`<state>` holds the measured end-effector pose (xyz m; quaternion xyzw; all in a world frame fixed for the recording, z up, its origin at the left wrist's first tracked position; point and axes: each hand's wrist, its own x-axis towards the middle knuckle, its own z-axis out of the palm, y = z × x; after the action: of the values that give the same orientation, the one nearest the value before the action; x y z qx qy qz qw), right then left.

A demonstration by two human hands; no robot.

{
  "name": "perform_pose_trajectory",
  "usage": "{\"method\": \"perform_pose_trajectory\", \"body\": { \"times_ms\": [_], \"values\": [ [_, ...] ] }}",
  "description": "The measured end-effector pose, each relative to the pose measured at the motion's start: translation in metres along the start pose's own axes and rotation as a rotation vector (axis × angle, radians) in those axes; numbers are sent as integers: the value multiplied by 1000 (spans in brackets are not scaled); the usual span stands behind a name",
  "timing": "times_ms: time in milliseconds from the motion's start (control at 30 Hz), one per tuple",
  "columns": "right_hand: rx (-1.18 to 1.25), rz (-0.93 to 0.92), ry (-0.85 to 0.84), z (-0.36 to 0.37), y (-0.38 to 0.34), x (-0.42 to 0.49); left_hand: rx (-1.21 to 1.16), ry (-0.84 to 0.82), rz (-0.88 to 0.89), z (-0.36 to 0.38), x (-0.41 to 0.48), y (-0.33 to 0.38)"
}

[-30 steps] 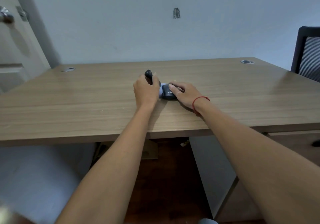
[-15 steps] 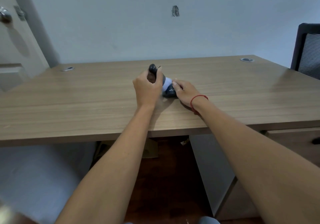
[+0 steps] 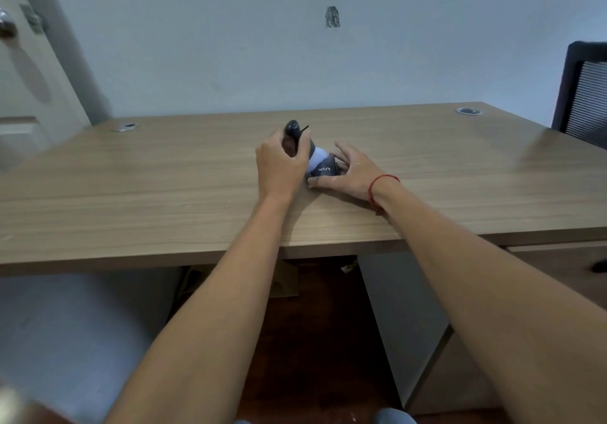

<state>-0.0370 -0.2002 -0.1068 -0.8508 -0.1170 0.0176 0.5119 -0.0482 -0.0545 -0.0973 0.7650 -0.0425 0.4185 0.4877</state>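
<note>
Your left hand (image 3: 282, 164) is gripping the sock (image 3: 322, 168) by its upper end mid-surface (image 3: 164, 193), while your right hand (image 3: 349, 170) is lying open, thumb touching the sock's base. A chair (image 3: 584, 95) is standing far right, well apart. The sock is tilting higher than a second ago.

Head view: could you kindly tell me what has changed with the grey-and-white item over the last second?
The left hand, gripping the dark end of the grey-and-white item, has tipped it upward, exposing more of its white band. The right hand has slid off its top, spread its fingers and now steadies the base with its thumb. The base stays on the desk; the left grip is unchanged.
</note>
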Motion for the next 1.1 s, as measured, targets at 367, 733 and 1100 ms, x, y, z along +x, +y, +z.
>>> {"method": "perform_pose_trajectory", "body": {
  "times_ms": [367, 733, 1100],
  "values": [
    [37, -8, 15, 1, -3, -1, 46, -39, 84, 0, 2, -4],
    [17, -56, 25, 4, 0, -1, 149, -5, -28, -4, 8, -14],
    [51, -67, 28, 2, -2, -5, 89, -19, -196, -7, 8, -9]
  ]
}}
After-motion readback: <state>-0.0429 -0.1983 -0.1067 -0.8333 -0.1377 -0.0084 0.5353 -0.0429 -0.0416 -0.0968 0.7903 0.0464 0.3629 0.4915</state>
